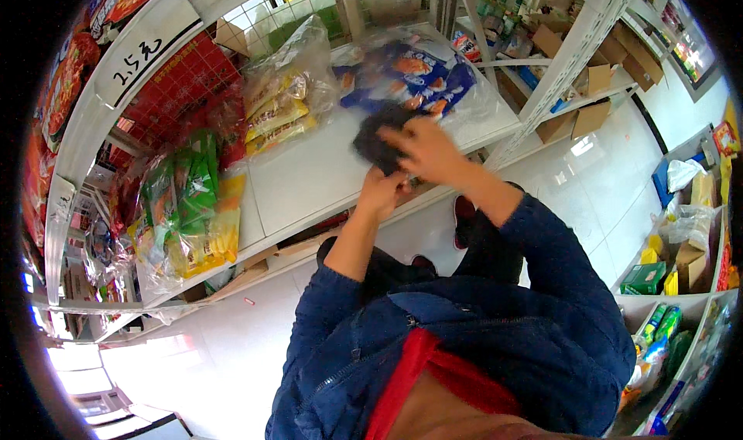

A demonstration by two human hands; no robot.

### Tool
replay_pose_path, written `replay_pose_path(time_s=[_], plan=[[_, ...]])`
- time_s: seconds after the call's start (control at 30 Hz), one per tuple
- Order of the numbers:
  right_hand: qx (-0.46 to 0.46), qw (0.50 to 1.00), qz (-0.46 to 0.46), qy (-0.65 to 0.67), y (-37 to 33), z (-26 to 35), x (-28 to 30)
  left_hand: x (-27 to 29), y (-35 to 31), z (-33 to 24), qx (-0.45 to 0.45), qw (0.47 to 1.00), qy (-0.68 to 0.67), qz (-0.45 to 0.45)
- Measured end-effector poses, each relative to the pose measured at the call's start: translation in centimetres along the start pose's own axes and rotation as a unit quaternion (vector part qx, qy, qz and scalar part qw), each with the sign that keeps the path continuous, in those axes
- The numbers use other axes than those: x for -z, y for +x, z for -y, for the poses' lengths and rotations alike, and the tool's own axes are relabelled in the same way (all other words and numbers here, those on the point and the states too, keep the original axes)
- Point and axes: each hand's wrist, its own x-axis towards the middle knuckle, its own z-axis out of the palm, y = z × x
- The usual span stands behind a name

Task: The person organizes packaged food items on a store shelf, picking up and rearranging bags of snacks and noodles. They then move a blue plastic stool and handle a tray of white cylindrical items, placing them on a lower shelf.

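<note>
Over the front of a white shelf point(298, 181), I hold a crumpled dark cloth point(373, 140) in front of me. My left hand point(381, 192) is closed on its lower edge. My right hand point(424, 150) grips the cloth from the right, its fingers slightly smeared by motion. Just beyond the cloth lies a blue snack bag point(445, 80) in clear plastic. Yellow snack packets point(280, 115) in a clear bag sit to the left of it.
Green packets point(193, 177) and yellow packets point(224, 223) fill the shelf's left end. A white perforated post point(561, 72) rises at the right, with cardboard boxes point(580, 123) beyond it. Shelves of goods point(673, 293) line the far right. Below is a pale tiled floor point(224, 347).
</note>
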Motion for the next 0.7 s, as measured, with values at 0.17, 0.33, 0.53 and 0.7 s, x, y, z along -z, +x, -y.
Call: replay_pose_path(time_s=[0.17, 0.33, 0.53, 0.7], plan=[[-0.121, 0.992, 0.01, -0.026, -0.8, -5.6, -4.7, 4.8, -2.1, 1.8, 0.013, 1.0, 0.017, -0.021], [-0.308, 0.913, -0.013, -0.266, -6.0, -19.3, -0.9, 6.6, -2.5, 1.1, 0.025, 0.995, 0.09, 0.033], [-0.382, 0.905, -0.175, -0.058, -7.5, -22.7, 3.3, 9.9, -2.1, -2.8, -0.101, 0.881, 0.461, -0.032], [-0.317, 0.882, -0.241, 0.253, 2.2, -15.3, 5.4, 11.5, 5.2, -9.3, -0.285, 0.721, 0.624, -0.098]])
